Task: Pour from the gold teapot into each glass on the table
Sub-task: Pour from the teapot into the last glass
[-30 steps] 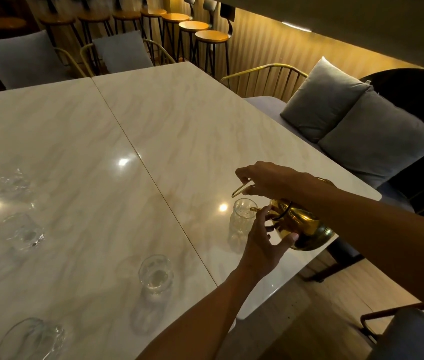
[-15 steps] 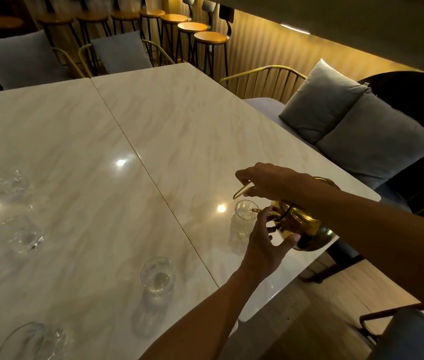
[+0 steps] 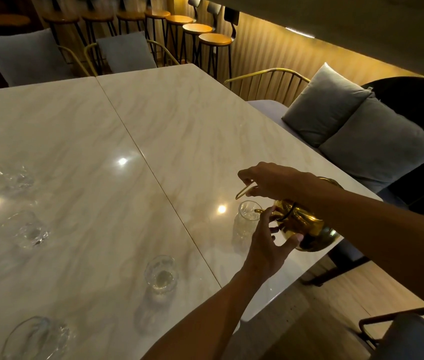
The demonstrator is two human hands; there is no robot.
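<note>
Tilted gold teapot (image 3: pixel 307 229), spout over glass (image 3: pixel 248 219)

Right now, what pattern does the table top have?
Pale cream marble veining on the table top, seen in the head view.

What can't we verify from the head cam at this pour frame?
- Stream from the gold teapot spout: too dim and small to see.
- Fill level of the glass under the spout: left hand partly covers it.
- Teapot handle grip: right hand and forearm hide it.
- Near-left glass: cut by the bottom edge.
</note>
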